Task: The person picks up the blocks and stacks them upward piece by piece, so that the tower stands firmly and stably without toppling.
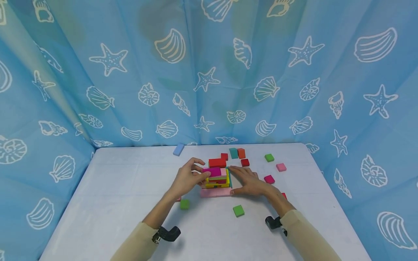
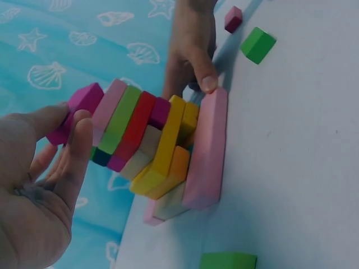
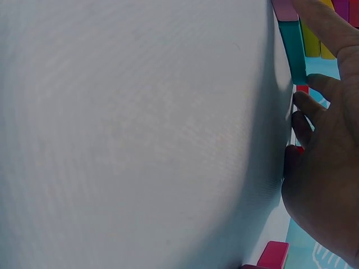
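Observation:
Near the middle of the table rises a stack of coloured wooden blocks [image 2: 134,126], with yellow, red, green and pink layers. My left hand [image 1: 189,175] pinches a magenta block [image 2: 78,109] between thumb and fingers at the stack's top. Along the near side of the base lies a long pink block [image 1: 215,192]. My right hand [image 1: 249,182] rests at the stack's right side, its thumb touching the pink block's end. A teal block [image 3: 293,50] stands at its fingers in the right wrist view. The stack's far side is mostly hidden.
Behind the stack lie a red block [image 1: 217,163], a teal block [image 1: 233,153] and an orange block [image 1: 241,153]. A blue block [image 1: 178,149] lies at the back edge. Green blocks [image 1: 238,211] and pink blocks [image 1: 281,167] are scattered around. A shell-patterned curtain [image 1: 202,72] hangs behind.

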Demonstrator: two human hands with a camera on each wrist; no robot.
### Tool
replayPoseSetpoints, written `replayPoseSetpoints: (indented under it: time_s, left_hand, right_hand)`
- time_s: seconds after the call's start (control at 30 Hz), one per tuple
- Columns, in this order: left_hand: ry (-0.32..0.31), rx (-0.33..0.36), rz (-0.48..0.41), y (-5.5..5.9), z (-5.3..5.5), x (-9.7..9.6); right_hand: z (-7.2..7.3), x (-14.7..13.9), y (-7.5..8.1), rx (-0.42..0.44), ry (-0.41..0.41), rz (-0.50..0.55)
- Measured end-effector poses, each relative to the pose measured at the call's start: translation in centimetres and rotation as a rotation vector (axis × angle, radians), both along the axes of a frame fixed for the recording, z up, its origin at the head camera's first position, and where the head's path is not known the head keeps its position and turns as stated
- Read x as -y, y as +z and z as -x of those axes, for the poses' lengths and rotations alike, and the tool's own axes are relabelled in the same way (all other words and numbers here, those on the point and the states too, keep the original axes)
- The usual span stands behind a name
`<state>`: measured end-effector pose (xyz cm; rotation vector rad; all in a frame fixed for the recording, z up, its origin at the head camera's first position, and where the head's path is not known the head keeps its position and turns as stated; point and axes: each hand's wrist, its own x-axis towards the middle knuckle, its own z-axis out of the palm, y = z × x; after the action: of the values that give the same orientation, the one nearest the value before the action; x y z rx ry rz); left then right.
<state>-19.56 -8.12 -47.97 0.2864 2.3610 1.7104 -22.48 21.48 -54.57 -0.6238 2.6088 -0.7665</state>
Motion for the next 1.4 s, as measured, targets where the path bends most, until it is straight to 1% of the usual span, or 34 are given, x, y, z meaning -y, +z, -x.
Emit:
replayPoseSetpoints:
  time_s: [0.1, 0.23, 0.47, 0.6, 0.7, 0.93, 1.2, 1.3, 1.4]
  left_hand:
    - [0.017, 0.036, 0.000, -0.2, 0.2, -0.3]
    - [0.018, 0.066, -0.004, -0.5, 0.5, -0.6]
    - [0.054, 0.088, -0.020, -0.8, 0.8, -1.0]
    - [0.063, 0.096, -0.041, -0.8, 1.1, -1.2]
    - [0.074, 0.102, -0.037, -0.8, 1.2, -1.3]
    - [0.092, 0.089, 0.011, -0.8, 1.6, -1.8]
    - [0.102, 0.089, 0.016, -1.1, 1.9, -2.1]
    - [0.098, 0.065, 0.036, -1.0, 2.0, -2.1]
    - [0.078, 0.021, 0.071, -1.0, 2.2, -2.0]
  right_hand:
    - [0.0, 0.0, 0.1, -0.005, 0.000, 0.004]
    - [0.0, -0.1, 0.1, -0.008, 0.003, -0.006]
    - [0.0, 0.0, 0.0, -0.003, -0.003, -0.014]
    - [0.0, 0.0, -0.1, -0.011, -0.004, -0.013]
    - [0.0, 0.0, -0.1, -0.010, -0.005, -0.011]
    - [0.0, 0.1, -0.1, -0.004, -0.007, -0.028]
    - [0.0, 0.0, -0.1, -0.008, -0.004, -0.018]
    - [0.0, 0.0, -0.1, -0.008, -0.001, -0.017]
    - [0.0, 0.0, -0.1, -0.013, 0.001, -0.020]
